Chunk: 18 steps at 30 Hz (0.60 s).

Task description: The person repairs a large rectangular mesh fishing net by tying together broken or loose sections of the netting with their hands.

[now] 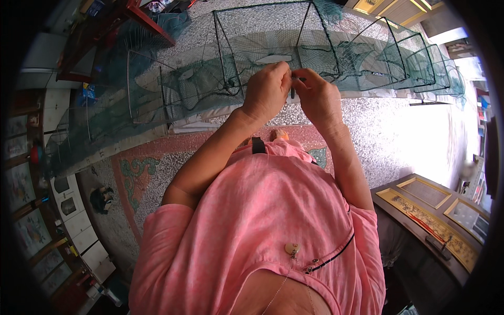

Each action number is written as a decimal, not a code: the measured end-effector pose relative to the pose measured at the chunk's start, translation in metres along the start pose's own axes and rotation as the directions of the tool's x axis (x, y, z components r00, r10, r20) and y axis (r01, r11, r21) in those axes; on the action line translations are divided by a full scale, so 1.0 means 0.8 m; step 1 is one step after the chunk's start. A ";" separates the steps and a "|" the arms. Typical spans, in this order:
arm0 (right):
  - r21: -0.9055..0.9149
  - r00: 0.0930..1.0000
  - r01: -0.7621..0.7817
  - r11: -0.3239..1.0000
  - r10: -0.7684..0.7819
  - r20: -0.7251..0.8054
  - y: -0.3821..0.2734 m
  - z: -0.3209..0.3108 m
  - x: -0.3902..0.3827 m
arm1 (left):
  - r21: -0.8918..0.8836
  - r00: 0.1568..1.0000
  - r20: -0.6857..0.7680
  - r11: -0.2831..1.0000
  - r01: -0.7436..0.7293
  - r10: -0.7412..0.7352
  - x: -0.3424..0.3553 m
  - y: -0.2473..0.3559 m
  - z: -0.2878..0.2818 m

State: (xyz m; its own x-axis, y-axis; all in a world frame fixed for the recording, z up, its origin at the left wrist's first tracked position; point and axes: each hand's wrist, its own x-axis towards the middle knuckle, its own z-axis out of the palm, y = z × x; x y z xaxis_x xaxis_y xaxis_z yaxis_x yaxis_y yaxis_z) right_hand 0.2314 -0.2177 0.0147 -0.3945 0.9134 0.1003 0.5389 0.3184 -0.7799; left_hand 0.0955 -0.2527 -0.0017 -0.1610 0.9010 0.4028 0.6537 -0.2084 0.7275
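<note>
My left hand [266, 92] is closed just left of my right hand [316, 98], in front of the long green net trap [367, 63]; what its fingers hold is hidden. My right hand is closed with thumb and forefinger on a small, dark, thin object [293, 91] between the two hands, too small to name exactly. The trap has square dark frames covered in green mesh and stretches across the view beyond my hands, over pale sheeting or boards.
A red wooden furniture piece [152, 29] stands at upper left. White cabinets [84, 233] line the left side; a dark bundle [101, 199] lies near them. A door with gold panels [425, 210] is at lower right. Speckled floor [399, 131] with a red patterned border runs under me.
</note>
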 end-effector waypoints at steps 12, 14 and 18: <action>0.041 0.869 0.430 0.902 -0.401 -0.290 -0.042 -0.045 0.029 | -0.195 0.975 0.156 0.962 0.190 -0.161 0.005 0.008 -0.009; -0.010 0.804 0.501 0.866 -0.469 -0.367 -0.054 -0.062 0.034 | -0.177 0.981 0.136 0.971 0.159 -0.135 0.000 0.003 -0.007; 0.100 0.750 0.598 0.796 -0.511 -0.420 -0.069 -0.098 0.042 | -0.149 0.993 0.110 0.987 0.052 -0.036 -0.002 -0.001 -0.006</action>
State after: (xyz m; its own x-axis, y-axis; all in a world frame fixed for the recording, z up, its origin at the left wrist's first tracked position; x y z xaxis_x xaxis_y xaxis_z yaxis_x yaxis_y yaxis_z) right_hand 0.2470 -0.1845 0.1095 -0.2590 0.6290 0.7330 0.1187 0.7739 -0.6221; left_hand 0.0918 -0.2558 -0.0004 -0.1021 0.9443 0.3129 0.5267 -0.2155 0.8223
